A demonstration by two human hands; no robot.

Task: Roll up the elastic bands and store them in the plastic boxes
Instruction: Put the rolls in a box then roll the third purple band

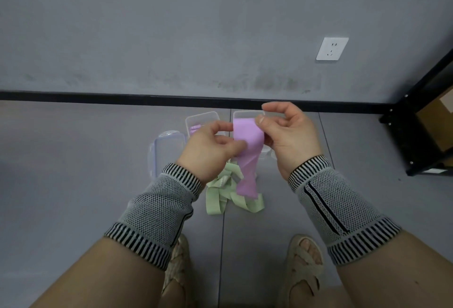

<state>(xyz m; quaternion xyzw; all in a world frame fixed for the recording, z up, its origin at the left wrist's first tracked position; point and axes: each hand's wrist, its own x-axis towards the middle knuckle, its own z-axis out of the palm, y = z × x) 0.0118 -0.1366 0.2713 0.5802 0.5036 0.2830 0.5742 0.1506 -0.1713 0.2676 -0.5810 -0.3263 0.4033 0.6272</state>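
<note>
Head view, looking down past two forearms in knitted sleeves toward a grey floor; left hand [210,147] and right hand [286,133] raised side by side above the floor, both pinching the top of a purple elastic band [248,150]; left thumb and fingertips nipping its left edge, right thumb and forefinger nipping its upper right corner; band spread flat between the hands, its lower length hanging free and twisted, ending just above a loose tangle of pale green bands [229,192] on the floor. Beyond the hands, three clear plastic boxes: a bluish one [164,150] to the left, a middle one [199,118] with something purple inside, a third [247,113] mostly hidden behind the band. Sandalled feet at the bottom edge; wall socket [332,48] and black shelf frame [426,101] to the right.

Likely light, soft and limp, with some stretch; no stiffness to keep a shape, so prone to unrolling once let go. Best taken at the top end, across its full width, with steady pinches; rolling not yet visibly begun; tail apt to twist unless smoothed.
</note>
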